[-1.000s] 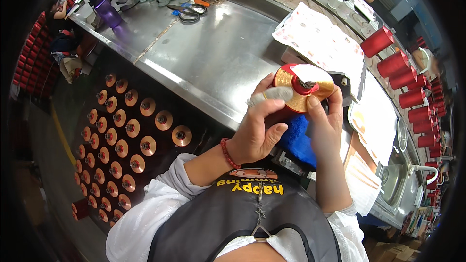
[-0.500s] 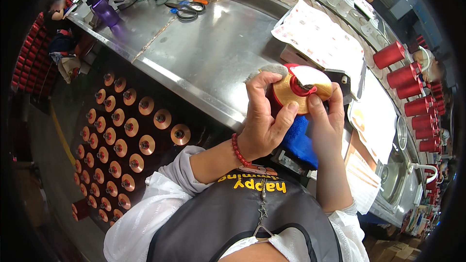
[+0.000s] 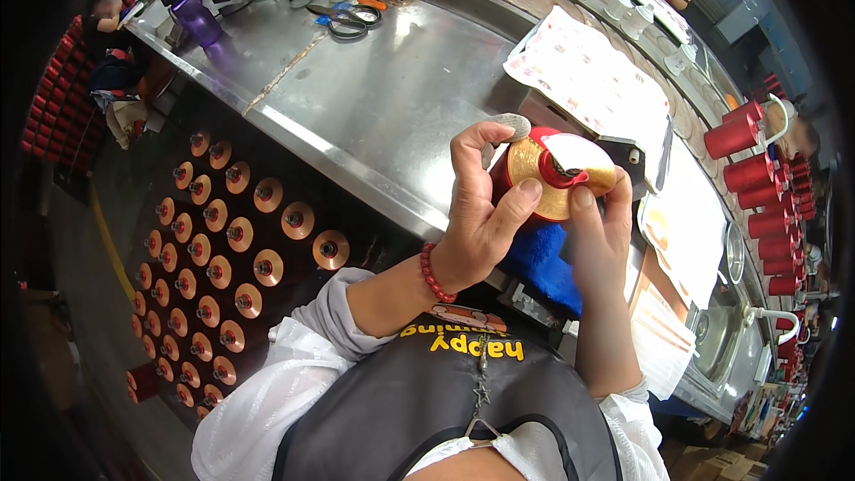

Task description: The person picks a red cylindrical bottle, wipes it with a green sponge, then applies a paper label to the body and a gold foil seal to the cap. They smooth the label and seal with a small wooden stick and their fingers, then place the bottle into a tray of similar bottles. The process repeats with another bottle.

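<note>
Above the table's near edge I hold a round red piece with a gold face (image 3: 527, 165), probably a bottle top end, between both hands. A red neck with a dark opening (image 3: 563, 176) rises from its middle. A white, shiny area (image 3: 579, 151) covers the face's far right side; whether it is a film or glare I cannot tell. My left hand (image 3: 472, 223), with a red bead bracelet, grips the left side, thumb on the gold. A grey pad (image 3: 511, 127) sits at its index finger. My right hand (image 3: 601, 236) pinches the right edge, thumb beside the neck.
Left below the steel table (image 3: 374, 107) stand several red bottles with gold tops (image 3: 269, 267). Scissors (image 3: 346, 25) and a purple bottle (image 3: 193, 16) lie and stand farther back. Printed sheets (image 3: 592, 67), a blue cloth (image 3: 545, 267) and a sink (image 3: 717, 330) are at right, beside red cylinders (image 3: 748, 172).
The red and gold piece has tipped and shifted slightly right and down in my hands. Both hands keep their hold, with my fingers moved a little.
</note>
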### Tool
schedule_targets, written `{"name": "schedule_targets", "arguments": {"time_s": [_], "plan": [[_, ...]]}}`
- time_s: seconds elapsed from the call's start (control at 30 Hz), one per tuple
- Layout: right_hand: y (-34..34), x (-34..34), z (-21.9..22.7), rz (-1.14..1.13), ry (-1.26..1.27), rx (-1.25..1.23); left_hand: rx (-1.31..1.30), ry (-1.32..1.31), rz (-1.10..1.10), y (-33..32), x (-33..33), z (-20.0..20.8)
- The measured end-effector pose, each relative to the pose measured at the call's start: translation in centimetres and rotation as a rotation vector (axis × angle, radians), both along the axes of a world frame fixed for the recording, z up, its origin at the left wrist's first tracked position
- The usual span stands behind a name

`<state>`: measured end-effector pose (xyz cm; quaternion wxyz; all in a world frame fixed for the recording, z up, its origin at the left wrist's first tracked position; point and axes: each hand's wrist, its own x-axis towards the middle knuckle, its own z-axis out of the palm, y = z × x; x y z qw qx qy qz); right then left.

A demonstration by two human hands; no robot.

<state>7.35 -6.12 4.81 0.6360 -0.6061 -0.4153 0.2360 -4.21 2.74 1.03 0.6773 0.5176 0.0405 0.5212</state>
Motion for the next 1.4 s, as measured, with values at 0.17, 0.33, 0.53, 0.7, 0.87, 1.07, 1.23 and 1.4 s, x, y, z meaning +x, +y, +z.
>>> {"name": "schedule_targets", "arguments": {"time_s": [0.17,0.33,0.53,0.7,0.87,1.07,1.23,1.4], "plan": [[0.1,-0.1,0.2,0.005,-0.023,0.013,0.024,0.021,-0.013,0.8,-0.4,-0.4],[-0.2,-0.1,0.4,-0.003,-0.045,-0.031,-0.093,0.006,-0.090,1.1,-0.6,0.8],[0.0,0.1,0.4,0.013,-0.048,0.003,0.271,0.135,0.118,-0.3,-0.5,-0.4],[-0.5,0.3,0.6,0.009,-0.099,-0.072,0.035,0.007,-0.235,1.8,-1.0,0.8],[0.4,0.2,0.8,-0.003,-0.387,-0.003,0.620,0.338,0.514,0.1,-2.1,-1.5],[0.0,-0.3,0.5,-0.046,-0.313,-0.017,0.684,0.196,0.427,-0.8,-1.5,-1.9],[0.2,0.3,2.3,0.064,-0.424,0.016,0.585,0.107,0.463,-0.8,-1.0,-2.8],[1.7,1.1,0.9,0.122,-0.323,0.193,0.656,0.176,0.523,-0.8,-1.3,-2.9]]}}
